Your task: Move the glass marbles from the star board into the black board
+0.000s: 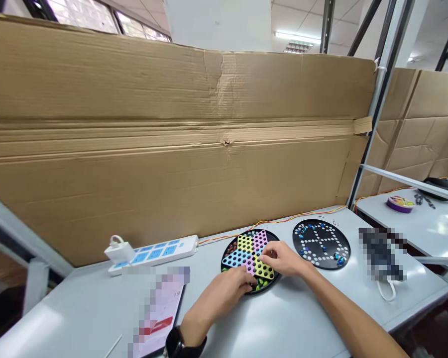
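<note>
A round black Chinese checkers board [264, 234] lies on the table, with a colored star of holes in yellow, pink and blue. Green and yellowish marbles [262, 284] sit in its near rim, and reddish ones lie in its far left rim. Bent over the near left part of the board is my left hand [224, 291], its fingers curled and their tips partly hidden. My right hand [283, 257] is over the right side of the star, thumb and fingers drawn together. Whatever either hand holds is too small or hidden to make out.
To the right lies a second black board [309, 244] with white spots and several blue marbles. A white power strip [164, 254] with a plugged-in adapter [120, 251] stands at the left. A calendar-like screen [164, 313] lies in front. Tall cardboard [171, 184] walls the back.
</note>
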`<control>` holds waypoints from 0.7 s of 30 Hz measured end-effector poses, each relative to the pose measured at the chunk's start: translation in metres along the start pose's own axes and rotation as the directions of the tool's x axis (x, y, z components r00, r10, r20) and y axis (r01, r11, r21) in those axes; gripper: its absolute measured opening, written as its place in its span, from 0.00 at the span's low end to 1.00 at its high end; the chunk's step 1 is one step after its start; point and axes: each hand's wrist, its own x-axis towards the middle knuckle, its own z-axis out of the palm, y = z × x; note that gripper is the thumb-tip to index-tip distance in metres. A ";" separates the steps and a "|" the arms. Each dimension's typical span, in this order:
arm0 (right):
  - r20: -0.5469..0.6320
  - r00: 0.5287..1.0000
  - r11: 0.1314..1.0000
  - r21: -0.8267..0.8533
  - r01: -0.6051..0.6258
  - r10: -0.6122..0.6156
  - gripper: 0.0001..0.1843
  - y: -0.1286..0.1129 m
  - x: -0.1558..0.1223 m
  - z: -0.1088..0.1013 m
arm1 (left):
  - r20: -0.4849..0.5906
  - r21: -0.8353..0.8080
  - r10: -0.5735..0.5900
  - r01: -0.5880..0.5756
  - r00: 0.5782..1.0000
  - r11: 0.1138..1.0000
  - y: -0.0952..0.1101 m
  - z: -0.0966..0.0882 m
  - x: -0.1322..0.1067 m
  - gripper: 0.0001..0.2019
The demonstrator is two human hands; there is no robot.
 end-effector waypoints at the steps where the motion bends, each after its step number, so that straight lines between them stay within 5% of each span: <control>1: 0.007 1.000 1.000 0.003 0.001 -0.001 0.10 0.000 0.000 0.000 | 0.019 0.011 0.002 -0.003 1.000 1.000 0.003 -0.001 0.000 0.17; 9: -0.015 0.999 0.998 0.062 0.033 -0.032 0.10 0.003 0.001 0.004 | 0.022 -0.014 0.001 -0.001 1.000 1.000 0.005 -0.003 0.001 0.15; 14: -0.084 0.996 0.958 0.285 0.015 0.010 0.20 -0.003 0.004 0.008 | -0.190 -0.197 0.030 -0.068 0.981 0.978 -0.011 0.002 0.002 0.12; 17: 0.036 0.989 0.803 0.581 -0.135 0.140 0.25 -0.017 0.004 0.017 | -0.357 -0.229 0.054 -0.143 0.933 0.963 -0.007 0.005 0.006 0.14; 21: 0.388 0.901 0.416 0.799 -0.435 0.195 0.31 -0.036 -0.001 0.031 | -0.510 -0.177 0.074 -0.189 0.857 0.966 0.011 0.010 0.011 0.17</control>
